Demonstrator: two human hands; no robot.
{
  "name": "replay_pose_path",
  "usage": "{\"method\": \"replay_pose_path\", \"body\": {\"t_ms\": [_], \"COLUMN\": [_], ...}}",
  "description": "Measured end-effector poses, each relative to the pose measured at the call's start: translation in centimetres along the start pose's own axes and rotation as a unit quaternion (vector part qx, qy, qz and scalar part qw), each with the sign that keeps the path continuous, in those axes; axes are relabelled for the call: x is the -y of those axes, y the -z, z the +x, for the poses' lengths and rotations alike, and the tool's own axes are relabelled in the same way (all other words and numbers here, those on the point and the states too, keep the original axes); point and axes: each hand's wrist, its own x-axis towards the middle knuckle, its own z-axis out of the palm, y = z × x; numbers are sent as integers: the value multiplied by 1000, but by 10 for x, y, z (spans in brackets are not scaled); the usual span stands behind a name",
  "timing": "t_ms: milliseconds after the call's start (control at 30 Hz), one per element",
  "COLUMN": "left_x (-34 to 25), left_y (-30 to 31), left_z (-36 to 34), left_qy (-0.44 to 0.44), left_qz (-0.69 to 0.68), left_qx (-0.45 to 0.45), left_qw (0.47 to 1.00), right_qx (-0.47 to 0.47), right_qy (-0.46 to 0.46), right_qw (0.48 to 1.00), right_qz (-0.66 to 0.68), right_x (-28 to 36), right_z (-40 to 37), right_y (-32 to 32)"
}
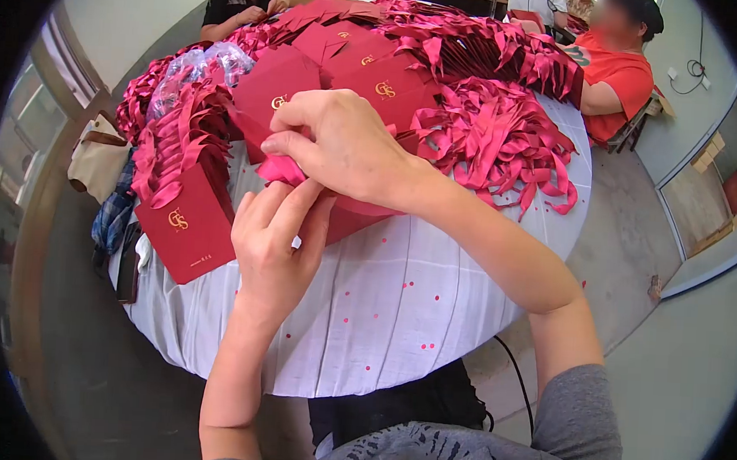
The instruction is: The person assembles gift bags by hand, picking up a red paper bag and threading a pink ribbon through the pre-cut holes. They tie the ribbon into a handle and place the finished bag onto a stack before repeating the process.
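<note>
My right hand (340,141) is closed in a pinch, with a shiny pink ribbon (281,170) right under its thumb and fingertips. Just below it my left hand (270,240) has its fingers bent together against the top edge of a dark red paper gift bag (356,223), at the lower end of the ribbon. Both hands hide much of that bag. To the left lies a row of finished-looking red bags (187,225) with gold lettering and pink ribbons. More red bags (384,87) lie behind my right hand.
A large heap of pink ribbons (498,145) covers the right side of the round table (362,346), with crumpled clear plastic (195,75) at left. Small red paper dots dot the white cloth. A person in a red shirt (618,81) sits at right, another (251,7) across.
</note>
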Motion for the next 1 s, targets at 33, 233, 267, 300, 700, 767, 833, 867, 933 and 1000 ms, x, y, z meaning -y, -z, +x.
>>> {"method": "replay_pose_path", "body": {"t_ms": [33,233,267,300,700,767,833,867,933,1000], "left_x": [1,1,3,4,12,14,11,11,16,18], "left_y": [-1,1,0,1,11,10,11,11,9,11], "left_z": [-1,2,4,4,6,5,6,6,5,3], "left_qy": [-1,38,37,37,171,158,169,179,163,148], "left_qz": [10,11,1,-8,-135,-130,-138,-145,-141,-133], "left_qx": [-4,5,8,10,47,41,41,40,31,25], "left_qw": [1000,999,999,999,975,978,975,972,976,980], "right_qx": [-9,-58,-90,-100,-72,-82,-98,-95,-120,-114], "right_qy": [-13,23,67,76,82,107,136,138,169,108], "right_qw": [1000,997,993,992,970,963,953,952,947,973], "right_qz": [0,53,31,11,-218,-234,-252,-255,-243,-167], "right_x": [1,-1,0,6,9,4,2,0,-4,-5], "right_z": [1,-4,-11,-18,-65,-64,-64,-64,-64,-66], "right_y": [-1,4,10,16,5,-1,-4,-3,-4,-7]}}
